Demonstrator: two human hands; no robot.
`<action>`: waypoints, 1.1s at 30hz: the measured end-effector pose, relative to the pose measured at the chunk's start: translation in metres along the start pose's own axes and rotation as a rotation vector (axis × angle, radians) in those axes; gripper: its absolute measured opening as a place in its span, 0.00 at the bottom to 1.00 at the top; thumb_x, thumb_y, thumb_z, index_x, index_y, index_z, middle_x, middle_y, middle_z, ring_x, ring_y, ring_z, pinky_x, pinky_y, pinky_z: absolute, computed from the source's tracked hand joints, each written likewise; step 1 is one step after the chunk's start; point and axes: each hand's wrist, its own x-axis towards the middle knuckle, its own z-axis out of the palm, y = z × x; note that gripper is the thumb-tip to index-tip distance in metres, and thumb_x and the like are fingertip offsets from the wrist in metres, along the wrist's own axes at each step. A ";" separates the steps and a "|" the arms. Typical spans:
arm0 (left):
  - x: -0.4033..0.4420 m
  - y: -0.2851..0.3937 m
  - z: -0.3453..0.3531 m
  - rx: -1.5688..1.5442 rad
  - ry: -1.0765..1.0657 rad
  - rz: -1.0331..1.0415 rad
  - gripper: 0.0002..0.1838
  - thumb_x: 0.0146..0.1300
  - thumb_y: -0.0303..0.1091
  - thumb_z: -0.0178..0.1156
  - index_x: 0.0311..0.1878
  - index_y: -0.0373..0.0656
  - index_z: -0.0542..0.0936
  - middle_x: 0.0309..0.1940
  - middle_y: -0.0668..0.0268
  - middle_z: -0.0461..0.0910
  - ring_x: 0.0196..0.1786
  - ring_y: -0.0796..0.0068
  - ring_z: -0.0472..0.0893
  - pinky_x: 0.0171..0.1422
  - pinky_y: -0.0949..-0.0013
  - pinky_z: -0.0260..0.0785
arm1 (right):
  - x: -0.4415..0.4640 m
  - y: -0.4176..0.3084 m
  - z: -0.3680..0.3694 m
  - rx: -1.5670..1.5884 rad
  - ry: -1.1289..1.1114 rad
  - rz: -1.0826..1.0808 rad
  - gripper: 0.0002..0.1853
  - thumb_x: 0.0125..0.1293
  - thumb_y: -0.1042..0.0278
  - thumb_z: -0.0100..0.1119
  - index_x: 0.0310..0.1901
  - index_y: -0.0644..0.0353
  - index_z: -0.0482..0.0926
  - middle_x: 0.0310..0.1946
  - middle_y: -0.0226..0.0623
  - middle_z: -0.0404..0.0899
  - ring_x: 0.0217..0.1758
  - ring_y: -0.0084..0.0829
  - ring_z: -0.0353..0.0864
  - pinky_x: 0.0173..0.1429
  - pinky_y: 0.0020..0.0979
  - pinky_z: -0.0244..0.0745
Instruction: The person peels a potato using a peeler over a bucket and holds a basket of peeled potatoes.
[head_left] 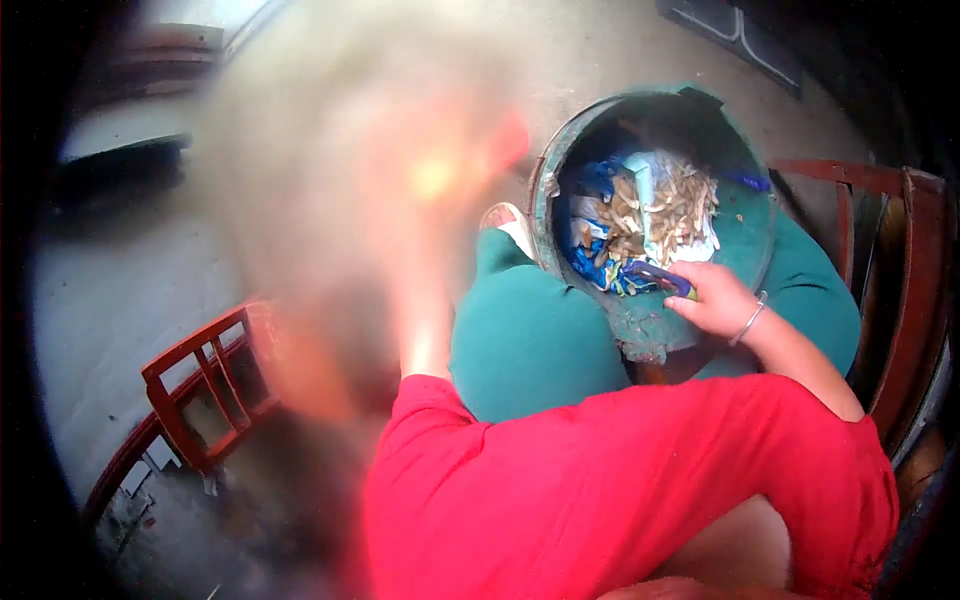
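Note:
My right hand (712, 298) is closed round the dark purple and green handle of a tool (664, 277), over the near part of a round green bin (548, 200). Brownish peelings or scraps (680, 205) lie inside the bin, with blue and white wrappers (597, 255) among them. The bin stands between my knees, which are in green trousers (535, 340). To the left of the bin, my left hand (435, 165) is reached forward, hazy in a blurred patch of the view. Its fingers and anything in them cannot be made out. Something red (508, 140) shows beside it.
A red-brown wooden frame (205, 390) stands at the lower left. Another wooden frame (915, 270) rises at the right edge. A dark object (735, 35) lies on the floor at the top right. A sandalled foot (505, 215) is just left of the bin.

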 end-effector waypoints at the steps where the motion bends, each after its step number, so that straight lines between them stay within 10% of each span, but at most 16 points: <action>1: -0.001 0.008 -0.002 -0.028 0.086 0.030 0.13 0.48 0.28 0.60 0.40 0.39 0.80 0.35 0.52 0.81 0.43 0.57 0.81 0.49 0.61 0.71 | -0.001 0.000 -0.001 0.010 -0.025 0.016 0.14 0.54 0.67 0.62 0.41 0.60 0.75 0.33 0.45 0.77 0.38 0.44 0.77 0.43 0.36 0.71; 12: 0.038 -0.010 0.015 0.344 -0.184 -0.102 0.21 0.44 0.37 0.51 0.37 0.32 0.81 0.40 0.39 0.76 0.50 0.49 0.77 0.55 0.57 0.68 | -0.006 0.011 0.001 -0.012 0.003 -0.046 0.15 0.54 0.62 0.61 0.42 0.58 0.74 0.33 0.47 0.77 0.40 0.48 0.77 0.43 0.42 0.72; 27: 0.070 -0.030 -0.121 -0.391 -0.213 -0.036 0.14 0.46 0.23 0.51 0.38 0.34 0.79 0.27 0.64 0.79 0.26 0.75 0.77 0.31 0.72 0.70 | -0.019 -0.004 -0.005 -0.086 0.042 -0.135 0.15 0.53 0.61 0.61 0.41 0.56 0.75 0.33 0.45 0.78 0.40 0.47 0.77 0.43 0.42 0.72; 33: 0.080 -0.011 -0.202 -0.606 -0.206 0.049 0.14 0.51 0.24 0.53 0.43 0.33 0.76 0.32 0.61 0.80 0.29 0.72 0.80 0.36 0.69 0.74 | -0.028 -0.012 -0.013 0.029 0.279 -0.238 0.12 0.52 0.61 0.62 0.37 0.55 0.78 0.29 0.45 0.79 0.35 0.44 0.79 0.40 0.40 0.74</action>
